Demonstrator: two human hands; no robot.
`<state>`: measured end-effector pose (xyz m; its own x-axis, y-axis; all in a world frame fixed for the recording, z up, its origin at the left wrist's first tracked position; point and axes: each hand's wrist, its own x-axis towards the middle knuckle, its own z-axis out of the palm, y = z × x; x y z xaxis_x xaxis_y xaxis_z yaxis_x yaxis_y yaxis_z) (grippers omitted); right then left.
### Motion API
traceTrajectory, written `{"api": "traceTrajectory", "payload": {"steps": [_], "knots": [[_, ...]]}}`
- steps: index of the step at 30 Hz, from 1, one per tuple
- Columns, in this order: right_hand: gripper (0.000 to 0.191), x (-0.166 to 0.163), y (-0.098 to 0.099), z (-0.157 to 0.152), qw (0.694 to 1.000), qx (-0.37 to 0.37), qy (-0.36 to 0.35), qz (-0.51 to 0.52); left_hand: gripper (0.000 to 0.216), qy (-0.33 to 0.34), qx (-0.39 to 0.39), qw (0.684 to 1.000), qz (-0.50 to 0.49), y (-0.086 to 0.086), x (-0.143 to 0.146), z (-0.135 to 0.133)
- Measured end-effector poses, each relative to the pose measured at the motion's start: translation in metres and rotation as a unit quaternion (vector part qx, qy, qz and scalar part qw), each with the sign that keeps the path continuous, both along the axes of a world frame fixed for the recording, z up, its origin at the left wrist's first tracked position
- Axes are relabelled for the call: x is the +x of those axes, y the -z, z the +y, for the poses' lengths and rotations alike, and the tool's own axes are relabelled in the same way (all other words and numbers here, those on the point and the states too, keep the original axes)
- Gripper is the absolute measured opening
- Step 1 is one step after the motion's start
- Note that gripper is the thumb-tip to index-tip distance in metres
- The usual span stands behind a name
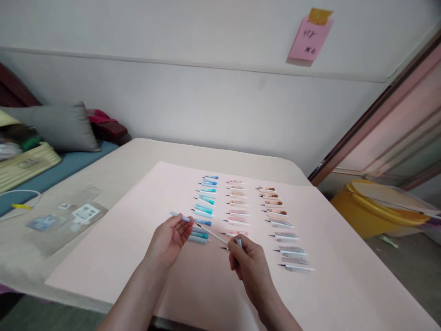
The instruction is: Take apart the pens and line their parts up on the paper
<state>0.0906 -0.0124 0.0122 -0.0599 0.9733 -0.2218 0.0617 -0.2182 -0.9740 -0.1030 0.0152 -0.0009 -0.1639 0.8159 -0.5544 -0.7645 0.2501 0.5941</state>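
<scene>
My left hand [173,236] pinches a short light blue pen part [182,217] between thumb and fingers, palm turned up. My right hand [250,257] is closed on a thin white pen refill [214,235], its dark tip pointing left, close to the light blue part. A small light blue piece [239,242] also shows in the right fist; the rest of it is hidden. Around both hands lie columns of pen parts with white refills: blue and teal ones [206,190], pink ones [237,193] and brown ones [274,202], with grey ones [292,250] nearer me.
A large pale pink sheet [131,234] covers much of the table [138,158]. On the left lie clear plastic bags [82,216] with labels. A yellow bin [358,209] stands right of the table. A grey cushion [65,126] and a cream basket [29,165] are at left.
</scene>
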Motion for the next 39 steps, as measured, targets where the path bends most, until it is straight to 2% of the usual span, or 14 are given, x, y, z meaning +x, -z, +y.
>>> {"api": "traceTrajectory", "payload": {"steps": [7,12,15,23,32,39], "knots": [[0.026,0.001,0.002,0.000,1.000,0.017,-0.013,0.000,0.009,0.066,0.009,0.998,-0.009,-0.003,0.006,-0.002],[0.027,-0.001,0.005,0.002,1.000,0.017,0.014,-0.006,0.017,0.149,0.038,0.988,-0.003,-0.004,0.024,-0.008],[0.028,-0.002,0.010,0.004,0.999,0.024,0.012,-0.017,0.016,0.177,0.051,0.983,0.004,-0.003,0.036,-0.013],[0.023,-0.005,0.020,0.002,0.998,0.039,-0.011,-0.052,0.017,0.185,0.056,0.980,0.053,-0.004,0.052,-0.018],[0.023,-0.003,0.015,0.004,0.996,0.033,-0.049,-0.060,0.017,0.207,0.067,0.974,0.070,-0.006,0.053,-0.019],[0.022,-0.002,0.013,0.005,0.997,-0.009,-0.071,-0.018,0.015,0.206,0.067,0.974,0.073,-0.005,0.055,-0.020]]}}
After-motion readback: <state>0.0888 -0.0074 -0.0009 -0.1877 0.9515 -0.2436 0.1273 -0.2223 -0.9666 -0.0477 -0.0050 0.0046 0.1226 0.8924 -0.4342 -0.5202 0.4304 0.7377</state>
